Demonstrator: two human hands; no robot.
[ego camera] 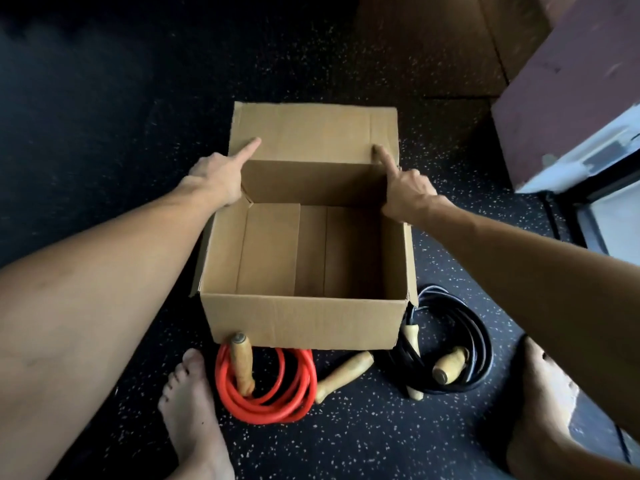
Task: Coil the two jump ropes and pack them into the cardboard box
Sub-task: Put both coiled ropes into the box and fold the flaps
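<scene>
Between two outstretched hands, on a speckled black floor (363, 445), an open cardboard box (304, 323) is shown standing upright. Its far flap (311, 129) is pressed back by one straight forefinger from each side. The left hand (216, 181) is set at the far left corner and the right hand (407, 194) at the far right corner. The other fingers of both hands are folded toward the palm, and nothing is seen clasped in either. The side flaps are turned down outside the walls beneath the wrists.

Both ropes are seen coiled outside the box, nearer the person than either hand. The red jump rope (266, 407) is laid below the left hand, against the foot of the front wall. One wooden handle (242, 362) is propped through its coil against the cardboard, and a second handle (343, 375) is laid just beside the coil on the right hand's side. The black jump rope (478, 358) is coiled below the right hand at the near right corner, with two pale handles laid across it.

The coils are flanked by a bare left foot (194, 417) just beside the red rope and a bare right foot (543, 410) near the black one. A plum-coloured block (571, 98) is seen beyond the right hand.
</scene>
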